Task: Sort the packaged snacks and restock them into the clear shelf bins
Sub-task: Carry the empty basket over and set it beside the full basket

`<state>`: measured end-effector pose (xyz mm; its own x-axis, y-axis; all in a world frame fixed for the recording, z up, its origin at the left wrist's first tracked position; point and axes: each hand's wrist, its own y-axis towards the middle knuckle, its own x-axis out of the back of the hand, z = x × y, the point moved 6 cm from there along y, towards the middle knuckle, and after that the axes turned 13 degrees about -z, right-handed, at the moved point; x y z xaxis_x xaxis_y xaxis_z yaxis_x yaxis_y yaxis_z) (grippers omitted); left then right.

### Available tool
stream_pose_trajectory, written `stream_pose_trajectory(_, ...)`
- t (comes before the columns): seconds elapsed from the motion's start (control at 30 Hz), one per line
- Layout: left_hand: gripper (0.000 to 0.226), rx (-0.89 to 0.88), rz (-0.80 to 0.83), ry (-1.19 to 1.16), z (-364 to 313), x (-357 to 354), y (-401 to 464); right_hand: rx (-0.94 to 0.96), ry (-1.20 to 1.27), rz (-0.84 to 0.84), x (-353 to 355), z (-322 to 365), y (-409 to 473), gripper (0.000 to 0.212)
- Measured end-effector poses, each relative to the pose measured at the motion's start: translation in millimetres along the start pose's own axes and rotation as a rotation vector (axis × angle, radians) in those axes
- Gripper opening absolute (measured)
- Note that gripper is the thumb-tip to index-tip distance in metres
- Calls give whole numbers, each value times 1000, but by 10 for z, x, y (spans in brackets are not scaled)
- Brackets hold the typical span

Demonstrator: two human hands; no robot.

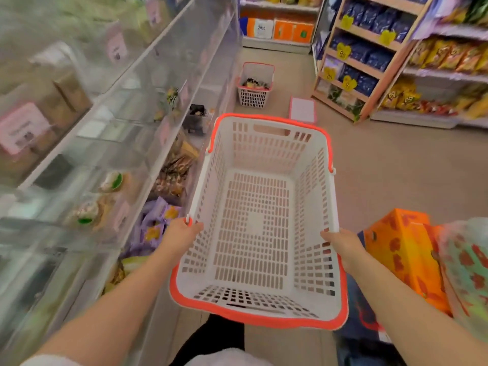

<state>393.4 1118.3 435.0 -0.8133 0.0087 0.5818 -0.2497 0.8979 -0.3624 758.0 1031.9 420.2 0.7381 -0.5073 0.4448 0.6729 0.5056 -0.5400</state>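
two hands hold one white basket [257,223] with an orange rim, nothing in it, beside the clear bins [111,143]. left hand [182,232] and right hand [342,243] each curl over a side rim. snacks [171,170] in the bins are blurred, pink labels unreadable. second basket [254,84] stands on the floor ahead, contents unclear. far pack [261,28] reads "2000". orange box [404,257] at right, partly cut off.

Both hands [182,231] [342,243] grip a seemingly empty basket [260,180].

Shop aisle: stocked snack shelves [369,56], apparently price tags [343,51].
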Motion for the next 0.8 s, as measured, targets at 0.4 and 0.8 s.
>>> stream_pose_trajectory(0.4,35,-35,68,-17,-2163,-894,2479,-44,43,-18,-573,2018,2199,20)
stream_pose_trajectory(0.8,44,11,-30,-52,-4034,-2108,4514,41,-24,48,-906,4244,4762,23)
